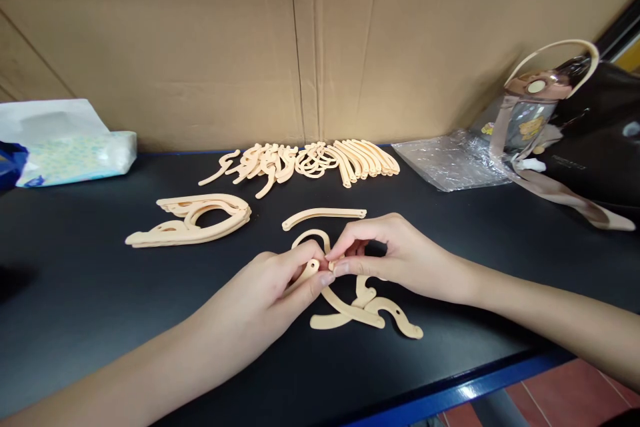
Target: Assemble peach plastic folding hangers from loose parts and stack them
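In front of me my left hand is closed on a beige plastic hanger piece with a hole in its rounded end. My right hand meets it fingertip to fingertip, pinching a small beige end that is mostly hidden. Just behind the fingers a curved beige piece shows; whether it is joined to the held piece I cannot tell. Below the hands lie loose hook-shaped and arm-shaped pieces, partly overlapping. One slightly bent beige arm rests beyond the fingers.
Folded beige hangers are stacked at left. Along the back lie piles of hooked pieces, oval rings and long arms. A tissue pack sits far left; a clear plastic bag, strapped bottle and dark bag stand right.
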Motion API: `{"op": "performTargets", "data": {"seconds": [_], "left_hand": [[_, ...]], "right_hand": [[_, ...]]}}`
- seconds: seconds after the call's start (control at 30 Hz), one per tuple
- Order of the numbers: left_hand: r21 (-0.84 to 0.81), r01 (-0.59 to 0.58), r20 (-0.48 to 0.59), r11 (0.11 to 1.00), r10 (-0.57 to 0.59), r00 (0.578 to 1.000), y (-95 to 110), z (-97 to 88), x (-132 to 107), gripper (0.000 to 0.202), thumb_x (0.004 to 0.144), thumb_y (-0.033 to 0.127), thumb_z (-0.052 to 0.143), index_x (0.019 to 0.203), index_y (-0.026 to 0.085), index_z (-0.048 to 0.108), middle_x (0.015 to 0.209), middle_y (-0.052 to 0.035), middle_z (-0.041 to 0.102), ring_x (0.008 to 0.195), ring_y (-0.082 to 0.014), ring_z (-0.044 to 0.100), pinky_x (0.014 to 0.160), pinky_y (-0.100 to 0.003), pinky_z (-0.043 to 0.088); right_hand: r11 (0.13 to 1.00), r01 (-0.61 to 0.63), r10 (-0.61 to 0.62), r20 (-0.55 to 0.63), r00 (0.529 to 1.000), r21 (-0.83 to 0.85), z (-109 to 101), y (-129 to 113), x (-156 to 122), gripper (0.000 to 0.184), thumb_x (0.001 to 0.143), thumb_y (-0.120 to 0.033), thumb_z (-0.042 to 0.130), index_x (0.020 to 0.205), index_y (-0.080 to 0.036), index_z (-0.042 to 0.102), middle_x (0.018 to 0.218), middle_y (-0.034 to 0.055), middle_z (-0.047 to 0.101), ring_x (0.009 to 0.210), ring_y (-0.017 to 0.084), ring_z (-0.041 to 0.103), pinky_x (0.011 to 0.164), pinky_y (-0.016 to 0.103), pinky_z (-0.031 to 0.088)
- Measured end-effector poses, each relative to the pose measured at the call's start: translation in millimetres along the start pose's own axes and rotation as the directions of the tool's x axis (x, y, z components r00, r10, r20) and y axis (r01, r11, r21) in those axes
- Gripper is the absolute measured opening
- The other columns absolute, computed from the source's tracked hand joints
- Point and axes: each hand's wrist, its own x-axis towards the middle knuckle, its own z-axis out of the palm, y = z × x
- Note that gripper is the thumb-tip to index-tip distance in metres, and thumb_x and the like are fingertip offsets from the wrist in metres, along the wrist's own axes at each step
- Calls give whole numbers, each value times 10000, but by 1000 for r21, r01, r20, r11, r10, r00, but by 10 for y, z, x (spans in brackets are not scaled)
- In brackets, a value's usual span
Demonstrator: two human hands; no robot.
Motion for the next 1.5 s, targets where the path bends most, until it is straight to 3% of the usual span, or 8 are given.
{"op": "performTargets", "data": {"seconds": [0.1,0.23,0.43,0.63,0.87,1.1,1.3,1.5], "left_hand": [[-4,45,5,999,-45,999,34,-13,-21,256,939,438,416,851,233,540,537,91,294,476,-100,253,438,-230,190],[-47,95,-36,994,-96,995,85,-36,-89,260,954,398,358,1076,254,537,519,93,453,491,-123,389,478,-238,273],[77,-11,-13,997,12,1000,36,-15,-82,351,993,439,325,828,240,563,700,75,655,629,-106,564,598,-226,369],[135,-133,-79,982,145,986,-95,6,-18,270,1006,382,334,914,261,558,651,103,604,533,-78,534,538,-204,354],[272,-155,-218,950,218,951,-44,65,-72,254,997,349,359,779,232,416,571,92,422,470,-93,405,456,-235,284],[392,-233,-180,890,323,929,-62,57,-75,323,1026,343,278,833,228,510,698,33,526,593,-136,497,545,-263,339],[380,-183,-100,907,237,966,-98,51,-52,353,1032,376,243,811,227,473,624,54,516,504,-130,460,503,-267,281],[430,-174,-95,886,237,967,-124,43,-30,345,1032,392,247,821,229,466,603,59,505,478,-125,455,492,-270,239]], "right_hand": [[978,-101,108,-33,994,180,-2,30,24,126,793,-259,777,797,-155,707,760,-11,701,703,107,636,661,219,494],[905,-119,165,-78,983,408,-37,31,44,157,718,-199,830,725,-155,680,744,-27,685,716,91,644,688,207,508],[857,-84,146,-83,986,508,-64,43,59,211,800,-110,749,985,-209,743,767,-66,661,718,27,610,716,141,487],[805,-105,123,10,992,584,-22,72,72,195,837,-77,701,980,-202,749,858,-34,724,811,59,678,799,185,528],[784,-98,125,-1,992,613,15,51,73,110,829,-55,700,862,-160,701,819,-27,703,810,74,689,810,202,544],[804,-50,68,-9,998,592,19,58,67,117,866,-66,665,808,-165,646,850,-16,696,835,91,684,846,239,541],[836,-75,105,-25,994,544,13,65,79,87,839,-92,696,803,-162,658,847,-7,715,864,117,696,862,269,545],[881,-98,131,-40,991,463,12,56,83,58,802,-156,744,847,-172,711,846,-7,723,843,125,697,855,280,551]]}}
